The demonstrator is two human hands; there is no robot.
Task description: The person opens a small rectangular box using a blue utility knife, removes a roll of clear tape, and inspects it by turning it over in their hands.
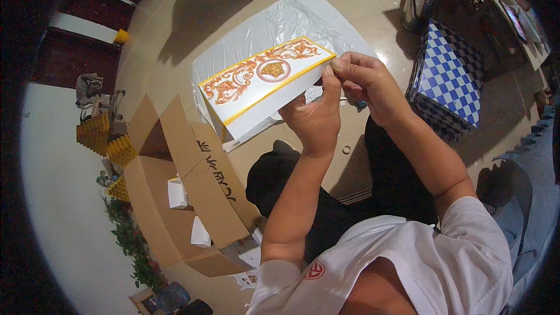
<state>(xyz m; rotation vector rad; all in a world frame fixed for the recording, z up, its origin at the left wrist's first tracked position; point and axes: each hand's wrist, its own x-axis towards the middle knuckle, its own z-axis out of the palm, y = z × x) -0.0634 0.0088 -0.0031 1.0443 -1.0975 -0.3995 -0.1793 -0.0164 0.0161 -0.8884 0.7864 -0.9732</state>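
Observation:
A long white cardboard box (251,102) with yellow edges, orange scrollwork and a round gold medallion is held up in front of me, tilted. My left hand (315,119) is closed on its near side, thumb raised and the other fingers partly hidden behind the cardboard. At the right end corner my right hand (367,84) pinches the box edge between thumb and forefinger, close to the left thumb. Beneath the box lies a pale table (315,9) covered with clear plastic sheeting.
An open brown carton (149,189) with small white boxes (177,193) in it stands at the left. To the right is a stack of blue-and-white checked sheets or boxes (446,76). A metal canister (421,3) stands at the back right, and a small ring (346,146) lies on the floor.

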